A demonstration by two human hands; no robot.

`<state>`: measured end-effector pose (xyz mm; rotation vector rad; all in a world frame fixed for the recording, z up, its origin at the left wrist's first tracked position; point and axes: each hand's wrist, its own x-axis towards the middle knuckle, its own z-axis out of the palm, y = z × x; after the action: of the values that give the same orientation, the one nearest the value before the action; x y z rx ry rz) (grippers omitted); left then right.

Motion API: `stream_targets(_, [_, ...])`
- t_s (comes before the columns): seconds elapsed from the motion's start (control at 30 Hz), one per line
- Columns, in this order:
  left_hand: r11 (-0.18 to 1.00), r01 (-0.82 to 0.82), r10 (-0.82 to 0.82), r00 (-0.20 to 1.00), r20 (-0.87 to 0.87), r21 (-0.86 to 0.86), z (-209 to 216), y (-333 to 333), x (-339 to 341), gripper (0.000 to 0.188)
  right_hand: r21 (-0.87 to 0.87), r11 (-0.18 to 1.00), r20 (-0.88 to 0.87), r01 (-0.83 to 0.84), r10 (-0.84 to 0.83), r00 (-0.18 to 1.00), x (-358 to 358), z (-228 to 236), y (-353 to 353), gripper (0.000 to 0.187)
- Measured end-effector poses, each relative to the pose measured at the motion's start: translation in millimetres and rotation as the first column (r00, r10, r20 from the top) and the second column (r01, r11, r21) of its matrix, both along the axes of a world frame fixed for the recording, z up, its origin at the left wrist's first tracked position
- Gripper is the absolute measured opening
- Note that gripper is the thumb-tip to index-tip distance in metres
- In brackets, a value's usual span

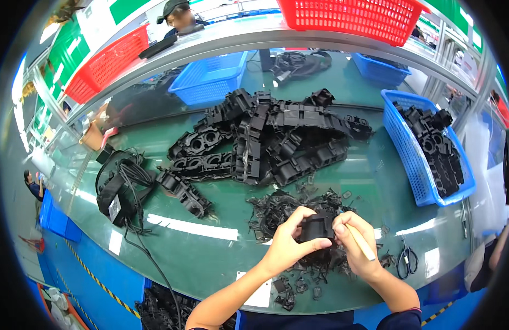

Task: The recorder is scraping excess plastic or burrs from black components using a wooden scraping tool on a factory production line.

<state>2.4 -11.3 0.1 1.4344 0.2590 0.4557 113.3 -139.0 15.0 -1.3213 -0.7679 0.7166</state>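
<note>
My left hand [282, 246] grips a black molded plastic part [316, 225] between thumb and fingers, above the near middle of the green table. My right hand [353, 254] is closed around a tool with a pale, yellowish stick-like handle [361, 242]. Its working end meets the part's right side, hidden by my fingers, so I cannot tell the tool's kind. Beneath and behind both hands spreads a heap of black plastic scraps [270, 211]. Farther off lies a pile of larger black molded parts [249, 140], with one separate part [184, 192] to its left.
A blue basket [424, 184] of black parts stands at the right. Scissors with black handles [407, 260] lie right of my hand. Cabled black gear [122, 190] sits at the left. Red baskets [348, 21] rest on the shelf above; a blue basket [207, 80] is beneath it.
</note>
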Motion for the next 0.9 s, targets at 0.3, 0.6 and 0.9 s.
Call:
stream_targets(0.3, [0.998, 0.003, -0.007, 0.998, 0.062, 0.061, 2, 2, -4, 0.053, 0.034, 0.998, 0.372, -0.051, 0.035, 0.927, 13, 22, -5, 0.012])
stream_targets(0.6, [0.753, -0.22, 0.079, 0.966, 0.246, 0.62, 5, 13, -1, 0.051, 0.059, 0.991, 0.644, -0.123, 0.056, 0.763, 20, 18, -4, 0.02])
stream_targets(0.9, [0.791, -0.24, 0.092, 0.956, 0.279, 0.563, 0, 8, 1, 0.055, 0.053, 0.996, 0.23, -0.071, 0.057, 0.972, 3, 5, -2, 0.007])
